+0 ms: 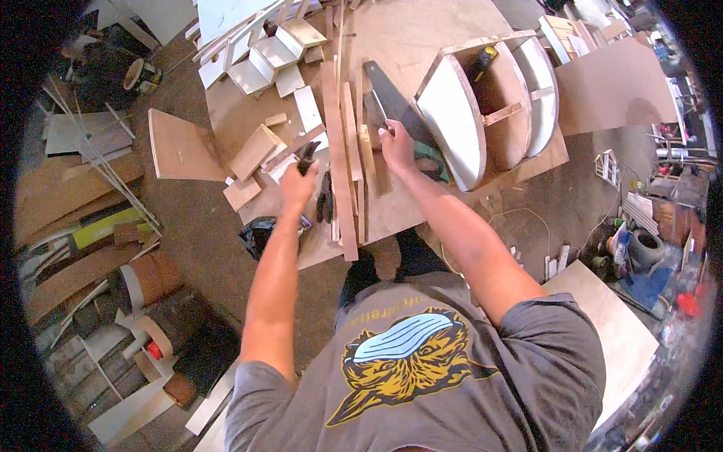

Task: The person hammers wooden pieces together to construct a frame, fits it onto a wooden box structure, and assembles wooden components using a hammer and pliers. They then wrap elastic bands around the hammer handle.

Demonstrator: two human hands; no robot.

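My left hand [298,185] is closed around a dark tool [306,153], perhaps a hammer; most of it is hidden by the fingers. It hovers over the wood offcuts on the left of the worktable [410,213]. My right hand [397,145] grips a thin, pale metal rod [379,102], whose exact kind I cannot make out. Just beyond it lies a handsaw [398,96] with a dark blade and a green handle [432,165]. Long wood strips [338,166] run between my hands. Black-handled pliers [324,197] rest beside the strips.
A curved wooden cabinet frame [468,124] stands at the table's right, with a yellow-and-black tool [483,63] inside. White stepped wood pieces [275,59] are at the back left. A black plastic bag [258,235] sits at the front left corner. Boards and scraps cover the floor.
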